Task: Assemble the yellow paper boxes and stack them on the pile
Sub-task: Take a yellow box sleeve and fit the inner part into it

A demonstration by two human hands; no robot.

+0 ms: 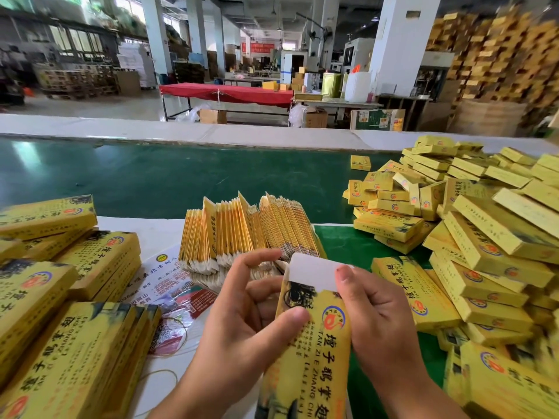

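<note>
Hands share one yellow printed paper box (314,337): left hand (242,316) pinches its edge steady, right hand (375,313) grips beside the white end flap (314,272), ready for tucking.

Yellow paper box (314,343): lower end cut off by the bottom edge; left side partly covered by the left hand (242,313), right edge by the right hand (375,316). Bundles of flat box blanks (60,343): cropped at the left and bottom edges. Pile of assembled boxes (490,237): runs off the right edge, nearest boxes blurred. Printed leaflet (175,285): text too small to read, partly overlapped.
</note>
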